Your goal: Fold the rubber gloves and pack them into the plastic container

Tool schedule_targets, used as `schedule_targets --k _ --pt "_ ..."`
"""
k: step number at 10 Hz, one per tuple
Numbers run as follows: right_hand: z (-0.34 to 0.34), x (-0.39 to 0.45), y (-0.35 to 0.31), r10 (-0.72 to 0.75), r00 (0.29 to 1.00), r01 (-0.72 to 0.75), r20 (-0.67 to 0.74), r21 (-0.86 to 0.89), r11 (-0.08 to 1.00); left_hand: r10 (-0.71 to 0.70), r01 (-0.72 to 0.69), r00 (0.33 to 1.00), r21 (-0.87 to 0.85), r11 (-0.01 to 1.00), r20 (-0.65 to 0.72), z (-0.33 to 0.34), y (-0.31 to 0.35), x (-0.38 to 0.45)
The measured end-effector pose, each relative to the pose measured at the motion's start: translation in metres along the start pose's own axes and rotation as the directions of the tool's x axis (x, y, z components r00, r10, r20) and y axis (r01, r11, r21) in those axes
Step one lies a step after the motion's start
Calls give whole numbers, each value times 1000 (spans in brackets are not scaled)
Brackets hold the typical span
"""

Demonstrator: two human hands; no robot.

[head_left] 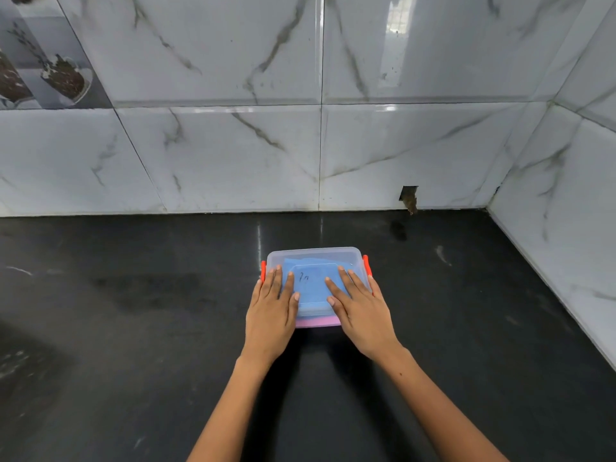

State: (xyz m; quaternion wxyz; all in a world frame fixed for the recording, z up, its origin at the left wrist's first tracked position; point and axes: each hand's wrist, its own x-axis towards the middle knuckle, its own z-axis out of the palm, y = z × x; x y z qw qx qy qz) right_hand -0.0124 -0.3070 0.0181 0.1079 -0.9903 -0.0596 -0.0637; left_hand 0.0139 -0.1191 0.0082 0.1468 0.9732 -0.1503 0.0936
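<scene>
A clear plastic container (315, 254) with orange side clips (366, 265) stands on the black counter, its translucent lid on top. Through the lid I see folded blue rubber gloves (313, 281), and a pink layer (316, 322) shows at the near edge. My left hand (271, 311) lies flat on the lid's left side, fingers spread. My right hand (360, 306) lies flat on the lid's right side, fingers spread. Both palms cover the container's near corners. Neither hand grips anything.
The black stone counter (133, 311) extends to both sides and toward me. White marble-pattern wall tiles (233, 155) rise behind it and along the right. A small hole in the wall (409, 196) sits at the counter's back right.
</scene>
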Motion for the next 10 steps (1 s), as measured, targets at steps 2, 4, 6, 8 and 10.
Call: schedule_targets --k 2,4,6,8,10 --pt "1 0 -3 9 1000 -9 15 13 1000 -7 7 1000 -12 1000 -13 2 -3 -2" --pt "2 -4 -4 25 999 -26 22 13 1000 -1 0 1000 -35 999 -21 2 -3 -5" --pt "-1 -12 -3 21 1000 -21 -4 13 1000 10 -12 999 -42 999 -36 3 0 -10" --pt "2 -11 -4 28 1000 -28 5 20 999 2 -3 1000 -43 999 -17 1 0 -11" --pt "6 -11 -5 56 995 -54 -85 25 998 1 -1 1000 -35 999 -15 -2 1 -8"
